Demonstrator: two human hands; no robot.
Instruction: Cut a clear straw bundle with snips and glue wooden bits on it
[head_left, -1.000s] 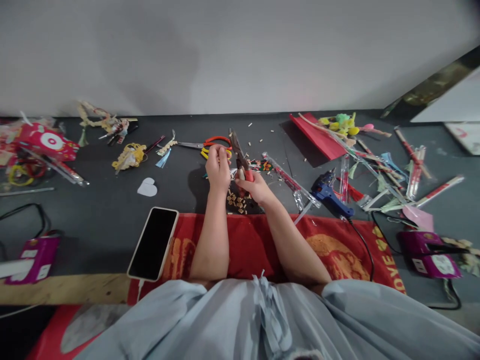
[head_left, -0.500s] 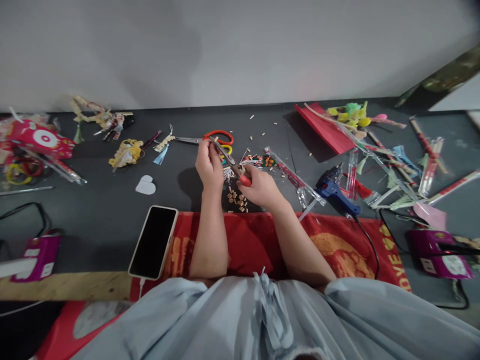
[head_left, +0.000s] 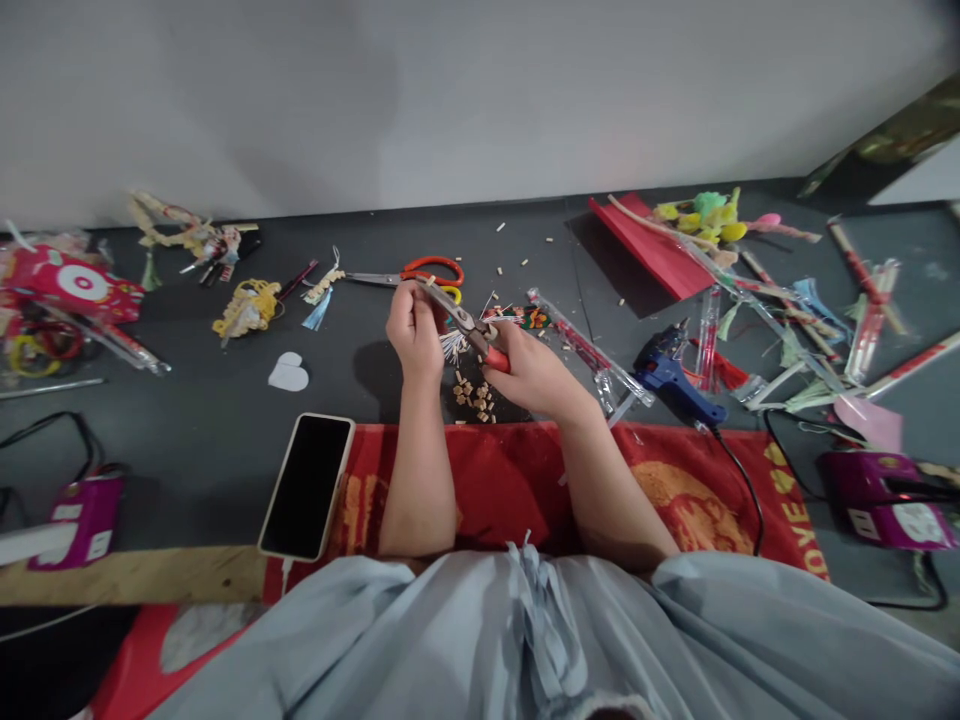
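My right hand is wrapped round the red handles of a pair of pliers, whose metal jaws point up and left. At the jaws' tip my left hand is closed in a pinch; a tiny pale piece shows by the fingertips, too small to name. Beneath both hands lies a pile of small cut wooden bits. White thin strands spread out just behind the pliers. Orange-and-yellow-handled scissors rest beyond my left hand.
A phone and a white paper heart are at left. To the right stand a blue glue gun, red folded paper and wrapped sticks. A red towel covers the front edge. Purple boxes sit at the sides.
The pliers have swung from nearly upright to slanting left, their jaws now at my left fingertips. My left hand has moved slightly left, and the view has shifted a little.
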